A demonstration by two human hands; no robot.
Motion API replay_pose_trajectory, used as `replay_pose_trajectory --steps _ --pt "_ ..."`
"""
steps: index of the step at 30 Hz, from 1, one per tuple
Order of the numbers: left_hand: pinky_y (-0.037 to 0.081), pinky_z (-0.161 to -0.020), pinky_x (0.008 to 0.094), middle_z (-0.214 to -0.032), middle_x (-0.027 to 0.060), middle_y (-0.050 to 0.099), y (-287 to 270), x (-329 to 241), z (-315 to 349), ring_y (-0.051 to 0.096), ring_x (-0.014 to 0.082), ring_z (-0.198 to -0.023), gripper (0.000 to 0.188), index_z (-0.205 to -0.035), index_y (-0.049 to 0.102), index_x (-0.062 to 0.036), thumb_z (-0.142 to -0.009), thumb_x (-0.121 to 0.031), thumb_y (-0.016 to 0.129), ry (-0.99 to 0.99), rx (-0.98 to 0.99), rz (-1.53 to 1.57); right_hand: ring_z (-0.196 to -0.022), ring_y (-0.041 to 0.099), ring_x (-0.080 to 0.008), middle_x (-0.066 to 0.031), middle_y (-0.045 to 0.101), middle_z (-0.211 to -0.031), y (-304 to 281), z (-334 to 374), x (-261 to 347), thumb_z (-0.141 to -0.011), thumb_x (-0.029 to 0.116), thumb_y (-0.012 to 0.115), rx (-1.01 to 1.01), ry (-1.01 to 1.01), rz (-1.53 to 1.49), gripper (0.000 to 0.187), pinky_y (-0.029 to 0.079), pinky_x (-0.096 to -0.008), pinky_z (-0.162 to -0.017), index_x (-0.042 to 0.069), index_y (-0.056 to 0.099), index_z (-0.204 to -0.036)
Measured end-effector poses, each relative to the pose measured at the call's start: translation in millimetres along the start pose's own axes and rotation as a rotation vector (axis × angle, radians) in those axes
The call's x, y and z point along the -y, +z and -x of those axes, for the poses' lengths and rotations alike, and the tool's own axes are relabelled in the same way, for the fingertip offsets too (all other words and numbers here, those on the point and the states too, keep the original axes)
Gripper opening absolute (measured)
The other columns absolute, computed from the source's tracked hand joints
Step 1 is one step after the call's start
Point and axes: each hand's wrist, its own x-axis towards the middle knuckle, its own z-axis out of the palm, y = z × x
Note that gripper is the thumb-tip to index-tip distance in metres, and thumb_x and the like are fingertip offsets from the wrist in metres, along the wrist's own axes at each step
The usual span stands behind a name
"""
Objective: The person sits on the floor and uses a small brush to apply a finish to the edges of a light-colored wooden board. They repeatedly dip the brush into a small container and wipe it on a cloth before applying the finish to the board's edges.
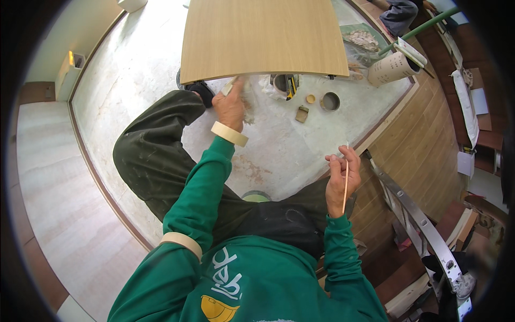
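My left hand (230, 110) is closed at the near edge of a light wood-grain panel (263, 40). Between its fingers is a small pale piece, partly blurred, whose kind I cannot make out. A roll of masking tape (229, 133) circles the left wrist, and a second tape roll (182, 244) sits higher on that sleeve. My right hand (342, 182) is raised over my right thigh, pinching a thin wooden stick (346, 185) upright, its tip pale. Under and before the panel lie an open round tin (330, 101), a small round yellowish cap (310, 99) and a small square block (302, 114).
A yellow-and-black tool (291, 87) stands by a container under the panel edge. Clear plastic bags (365, 40) and a cardboard tube (387, 70) lie to the right. A metal ladder (424, 225) leans at lower right. Another person's leg (401, 16) shows at top right.
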Motion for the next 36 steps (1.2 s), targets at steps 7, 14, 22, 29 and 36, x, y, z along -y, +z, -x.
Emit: replay_pose_trajectory --steps 7,14,22,29,36 --pt "0.054 -0.07 0.0283 -0.09 0.0074 0.075 -49 -12 -14 0.069 0.0157 -0.074 0.021 -0.107 0.076 0.0037 -0.095 -0.012 0.069 0.021 -0.123 0.008 -0.093 0.072 -0.0212 -0.0152 0.07 -0.116 7 -13 16 -0.101 0.009 0.057 0.036 0.023 -0.079 0.025 0.055 -0.0317 -0.081 -0.005 0.072 -0.115" --pt "0.05 -0.061 0.0328 -0.081 0.0053 0.07 -29 -133 92 0.066 0.0182 -0.069 0.017 -0.097 0.078 -0.0043 -0.08 -0.008 0.077 0.149 1.179 -0.336 -0.091 0.067 -0.013 -0.0084 0.074 -0.096 98 -42 50 -0.093 0.0 0.062 0.338 -0.071 -0.221 0.019 0.052 -0.0279 -0.083 -0.004 0.072 -0.109" --pt "0.047 -0.057 0.0398 -0.069 0.0083 0.056 42 -185 81 0.06 0.0268 -0.06 0.026 -0.075 0.061 -0.0019 -0.079 -0.026 0.07 0.71 1.689 -0.564 -0.085 0.067 -0.0129 -0.0087 0.073 -0.093 171 -68 49 -0.087 -0.006 0.067 0.415 -0.254 -0.187 0.017 0.053 -0.027 -0.076 -0.002 0.072 -0.103" --pt "0.041 -0.053 0.038 -0.06 0.0049 0.056 28 -176 98 0.062 0.023 -0.06 0.018 -0.064 0.064 -0.0066 -0.068 -0.023 0.07 0.739 1.528 -0.524 -0.095 0.068 -0.0234 -0.0137 0.072 -0.096 201 -62 36 -0.088 0.0 0.06 0.433 -0.193 -0.259 0.019 0.053 -0.034 -0.087 -0.003 0.072 -0.103" --pt "0.048 -0.051 0.0409 -0.069 0.0114 0.07 23 -193 95 0.069 0.0267 -0.067 0.018 -0.061 0.071 -0.0083 -0.069 -0.025 0.071 0.547 1.671 -0.376 -0.098 0.07 -0.0359 -0.0163 0.071 -0.095 211 -68 29 -0.084 0.0 0.06 0.407 -0.544 -0.012 0.022 0.054 -0.0433 -0.092 -0.002 0.072 -0.102"
